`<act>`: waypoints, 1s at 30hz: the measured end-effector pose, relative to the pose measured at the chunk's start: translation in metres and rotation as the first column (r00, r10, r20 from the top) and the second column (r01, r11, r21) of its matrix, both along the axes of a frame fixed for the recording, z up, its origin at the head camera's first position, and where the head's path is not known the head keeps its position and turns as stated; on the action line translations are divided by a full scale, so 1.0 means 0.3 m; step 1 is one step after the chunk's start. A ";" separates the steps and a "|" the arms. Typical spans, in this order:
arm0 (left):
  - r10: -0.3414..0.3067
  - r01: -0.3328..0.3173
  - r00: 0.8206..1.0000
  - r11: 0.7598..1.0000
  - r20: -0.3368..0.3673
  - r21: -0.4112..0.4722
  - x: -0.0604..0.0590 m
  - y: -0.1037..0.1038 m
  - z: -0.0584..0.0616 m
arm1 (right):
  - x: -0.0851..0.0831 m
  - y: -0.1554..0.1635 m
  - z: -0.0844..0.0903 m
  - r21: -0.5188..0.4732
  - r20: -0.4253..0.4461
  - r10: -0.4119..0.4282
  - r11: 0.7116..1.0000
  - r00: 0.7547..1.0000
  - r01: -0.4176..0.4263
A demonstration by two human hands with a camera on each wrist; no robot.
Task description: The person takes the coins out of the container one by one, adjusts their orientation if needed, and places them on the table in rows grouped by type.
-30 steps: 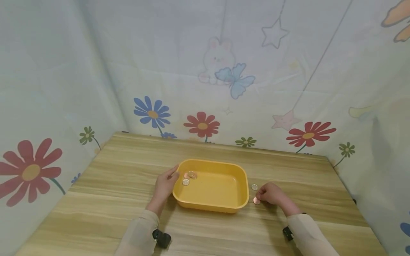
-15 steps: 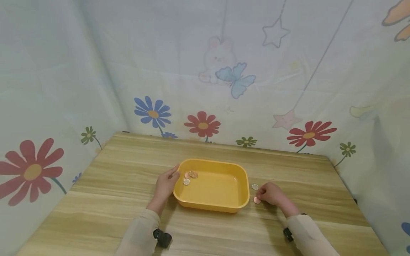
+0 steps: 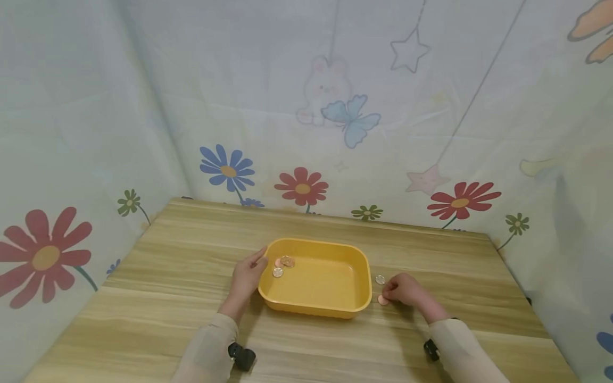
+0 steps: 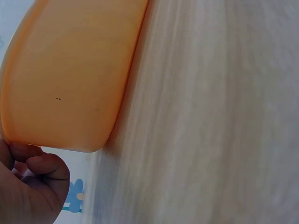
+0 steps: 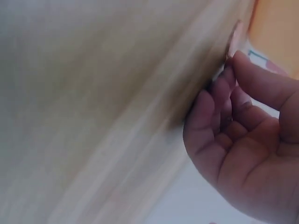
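Note:
A yellow tray (image 3: 335, 298) sits mid-table with three coins (image 3: 283, 265) in its left end. My left hand (image 3: 246, 279) holds the tray's left side, thumb by the rim. In the left wrist view the curled fingers (image 4: 39, 170) lie against the tray's outer wall (image 4: 70, 70). My right hand (image 3: 404, 290) rests on the table right of the tray, with curled fingertips on a copper coin (image 3: 382, 300). In the right wrist view the fingertips (image 5: 233, 70) meet the copper coin's (image 5: 233, 39) edge on the wood. A silver coin (image 3: 380, 279) lies just beyond.
The wooden table (image 3: 191, 250) is walled on the left, back and right by a flower-print cloth (image 3: 301, 186). Bare wood surrounds the tray on all sides. Small dark wrist cameras (image 3: 241, 355) sit on both sleeves.
Nothing has visibly moved; both hands, the tray and the coins stay where they were.

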State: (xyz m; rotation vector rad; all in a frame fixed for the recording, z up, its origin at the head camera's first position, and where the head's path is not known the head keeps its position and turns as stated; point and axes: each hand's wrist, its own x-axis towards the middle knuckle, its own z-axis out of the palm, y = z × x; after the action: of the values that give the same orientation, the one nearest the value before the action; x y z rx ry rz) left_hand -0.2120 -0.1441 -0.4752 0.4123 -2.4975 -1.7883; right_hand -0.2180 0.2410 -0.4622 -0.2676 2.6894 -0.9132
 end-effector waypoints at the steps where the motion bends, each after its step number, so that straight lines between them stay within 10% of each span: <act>1: -0.001 0.001 1.000 1.000 -0.001 0.002 -0.001 0.000 -0.001 | -0.002 0.006 0.001 -0.021 0.014 0.005 1.000 1.000 -0.005; 12: -0.013 0.013 1.000 1.000 0.004 -0.008 -0.005 -0.002 -0.004 | -0.023 0.029 0.084 -0.166 0.034 0.094 0.982 0.995 -0.087; 30: -0.025 0.025 1.000 1.000 0.009 0.010 0.000 -0.003 0.010 | -0.068 -0.080 0.301 -0.139 0.029 0.246 0.961 0.969 -0.240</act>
State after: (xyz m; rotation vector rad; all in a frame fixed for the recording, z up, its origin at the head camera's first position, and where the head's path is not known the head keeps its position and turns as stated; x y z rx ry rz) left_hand -0.2121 -0.1449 -0.4722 0.3929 -2.5121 -1.8123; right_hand -0.2385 0.2171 -0.3718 -0.5853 2.4850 -1.0111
